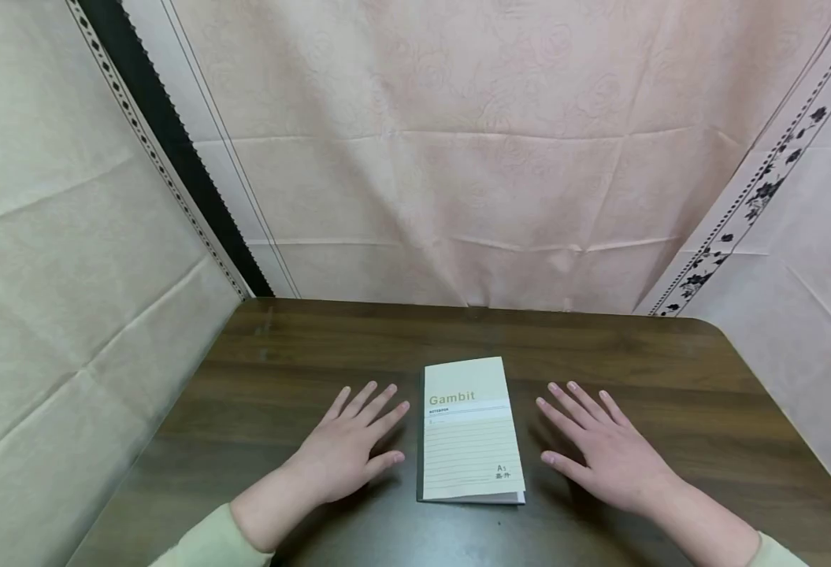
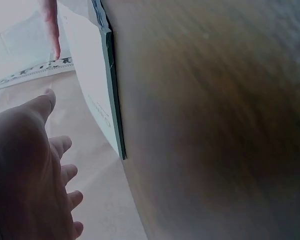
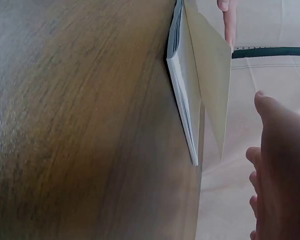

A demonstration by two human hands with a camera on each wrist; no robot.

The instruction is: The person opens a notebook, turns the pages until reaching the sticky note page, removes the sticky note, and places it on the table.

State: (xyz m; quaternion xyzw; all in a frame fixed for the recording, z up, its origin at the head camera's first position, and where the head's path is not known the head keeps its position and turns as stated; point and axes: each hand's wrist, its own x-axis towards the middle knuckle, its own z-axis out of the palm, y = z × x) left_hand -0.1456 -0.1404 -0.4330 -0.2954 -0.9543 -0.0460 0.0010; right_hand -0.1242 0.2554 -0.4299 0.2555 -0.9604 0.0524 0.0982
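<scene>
A pale notebook with "Gambit" printed on its cover lies on the wooden table between my two hands. Its dark spine faces my left hand. In the right wrist view the front cover stands partly lifted from the pages on the right side. My left hand is to the left of the notebook, fingers spread and palm down, holding nothing. On the other side, my right hand has its fingers spread the same way, apart from the notebook and with nothing in it.
The brown wooden table has rounded far corners. Behind it hangs a pinkish cloth. Pale cloths hang at the left and right, with a dark strip at the left corner.
</scene>
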